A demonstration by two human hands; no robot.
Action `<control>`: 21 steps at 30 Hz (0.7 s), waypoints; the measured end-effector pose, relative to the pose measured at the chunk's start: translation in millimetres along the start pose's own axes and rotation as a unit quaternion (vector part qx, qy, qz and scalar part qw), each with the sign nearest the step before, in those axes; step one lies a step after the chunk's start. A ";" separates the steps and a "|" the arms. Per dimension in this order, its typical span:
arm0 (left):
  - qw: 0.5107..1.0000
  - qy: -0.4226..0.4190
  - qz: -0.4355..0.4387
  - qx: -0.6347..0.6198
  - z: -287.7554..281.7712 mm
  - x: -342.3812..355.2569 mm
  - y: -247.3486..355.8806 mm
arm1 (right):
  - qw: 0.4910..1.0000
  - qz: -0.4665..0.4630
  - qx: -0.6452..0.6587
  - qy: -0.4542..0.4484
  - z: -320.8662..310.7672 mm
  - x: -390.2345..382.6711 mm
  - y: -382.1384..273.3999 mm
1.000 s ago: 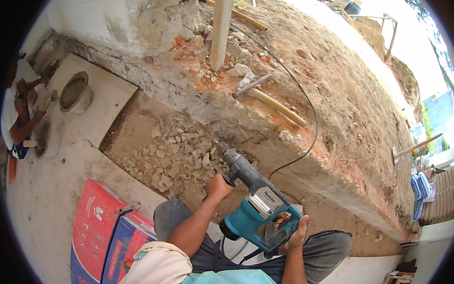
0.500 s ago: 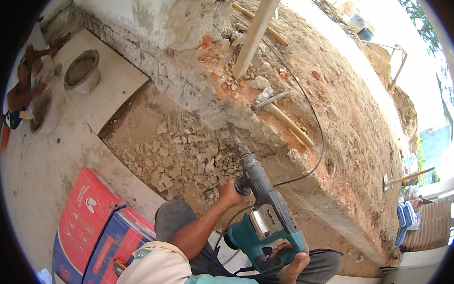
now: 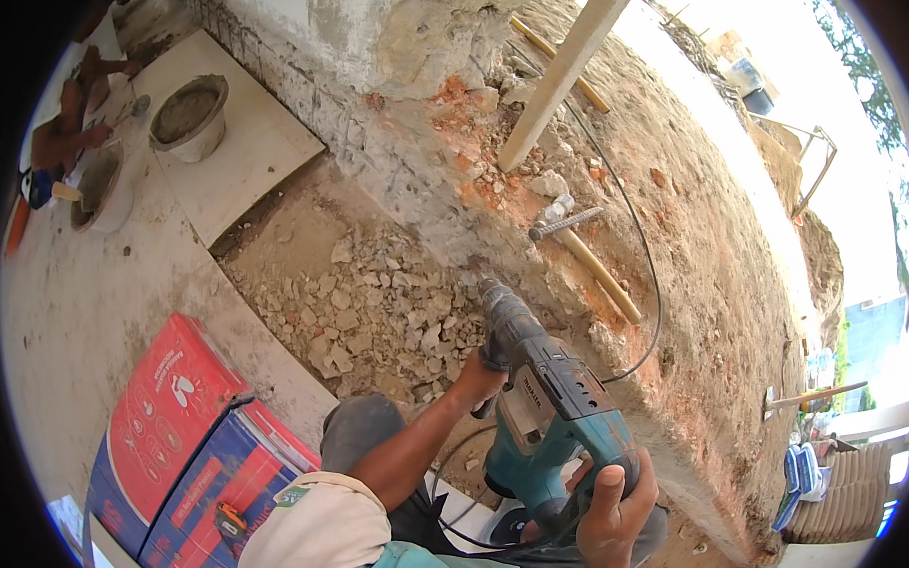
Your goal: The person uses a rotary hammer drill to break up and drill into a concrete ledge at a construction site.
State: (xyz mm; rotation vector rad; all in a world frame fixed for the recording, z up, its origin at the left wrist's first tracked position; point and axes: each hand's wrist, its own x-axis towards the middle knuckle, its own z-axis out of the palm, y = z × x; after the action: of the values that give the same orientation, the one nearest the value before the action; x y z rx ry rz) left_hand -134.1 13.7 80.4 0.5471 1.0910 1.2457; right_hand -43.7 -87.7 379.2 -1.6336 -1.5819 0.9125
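A teal and black demolition hammer lies across my lap, its nose pointed at the base of the rough masonry ledge. My left hand is wrapped round its black side handle near the front. At the rear, my right hand grips the main handle, with the thumb raised along it. The bit end meets the broken ledge face, though most of the bit is hidden. Just left of the nose lies a spread of broken rubble. A hammer with a wooden handle rests on the ledge above.
A wooden post stands on the ledge, and a black cable runs across it. Red and blue bags lie at left. Mortar buckets stand at far left, where another person's arms work. A mallet lies at right.
The view has shifted, moving the surroundings slightly right. The demolition hammer is tipped more steeply, with its nose nearer the ledge and less of the bit showing. Both hands keep their hold.
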 end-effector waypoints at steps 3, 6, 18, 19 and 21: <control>1.000 0.003 -0.009 -0.007 17.0 -3.8 31.5 | 1.000 -0.003 -0.014 0.025 -7.6 12.8 8.5; 0.998 0.004 0.035 -0.049 4.3 9.6 -1.6 | 1.000 0.002 -0.021 0.018 -3.1 15.1 14.7; 0.962 0.001 -0.053 -0.269 -14.3 35.9 16.2 | 0.964 -0.087 -0.236 -0.091 60.4 61.5 -44.7; 0.962 0.004 -0.054 -0.267 -14.4 36.5 20.1 | 0.960 -0.096 -0.246 -0.099 66.2 63.6 -48.6; 0.962 0.012 -0.058 -0.265 -16.8 34.9 21.1 | 0.951 -0.124 -0.259 -0.117 78.5 64.4 -51.1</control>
State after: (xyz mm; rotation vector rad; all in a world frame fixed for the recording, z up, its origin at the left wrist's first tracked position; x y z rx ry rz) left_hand -160.8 48.7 78.5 0.0580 0.7496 1.3739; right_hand -136.3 -21.7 379.7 -1.6469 -2.2810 0.6008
